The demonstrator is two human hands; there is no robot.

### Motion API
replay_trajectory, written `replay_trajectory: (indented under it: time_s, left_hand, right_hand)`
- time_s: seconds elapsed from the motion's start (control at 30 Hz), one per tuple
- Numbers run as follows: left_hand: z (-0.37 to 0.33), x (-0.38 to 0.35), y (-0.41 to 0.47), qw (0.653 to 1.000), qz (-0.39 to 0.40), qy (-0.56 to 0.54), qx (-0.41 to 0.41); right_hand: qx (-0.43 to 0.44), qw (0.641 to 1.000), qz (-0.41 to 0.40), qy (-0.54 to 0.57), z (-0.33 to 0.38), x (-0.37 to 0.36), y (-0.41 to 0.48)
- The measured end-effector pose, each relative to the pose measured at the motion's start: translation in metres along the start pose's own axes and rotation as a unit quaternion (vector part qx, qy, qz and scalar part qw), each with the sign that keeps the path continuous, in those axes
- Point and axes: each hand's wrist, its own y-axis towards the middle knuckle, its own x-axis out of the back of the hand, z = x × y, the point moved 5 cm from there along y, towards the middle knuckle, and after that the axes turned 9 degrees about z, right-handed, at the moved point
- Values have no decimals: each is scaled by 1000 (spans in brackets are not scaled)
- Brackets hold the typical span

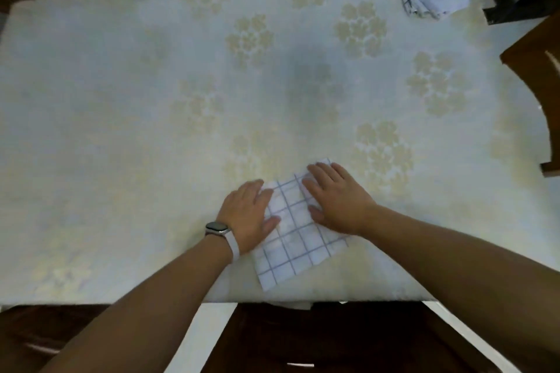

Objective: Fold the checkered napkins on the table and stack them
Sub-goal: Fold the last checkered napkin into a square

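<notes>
White checkered napkin [295, 241] lies under left hand [249, 215] and right hand [335, 200] (both grips wide, flat); outward smoothing should sharpen creases.

A pale floral tablecloth [121, 100] lies flat, a wooden chair [533, 76] just beside its right edge.
</notes>
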Motion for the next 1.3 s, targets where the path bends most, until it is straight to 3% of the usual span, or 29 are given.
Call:
replay_trajectory:
  time_s: [0.13,0.47,0.9,1.2,1.3]
  left_hand:
    - [8,17,11,999,-14,-14,39]
    - [9,33,30,981,109,-83,136]
    - [-10,49,-11,981,4,-186,62]
    - [-23,69,-28,964,55,-259,24]
    - [-48,87,-28,974,68,-217,-23]
  right_hand:
    - [49,999,13,-19,-8,23,22]
    - [61,993,83,-58,-5,45,50]
    - [67,996,51,7,-5,55,19]
    - [-18,989,89,117,-9,74,-22]
    - [-24,986,77,148,-2,87,-33]
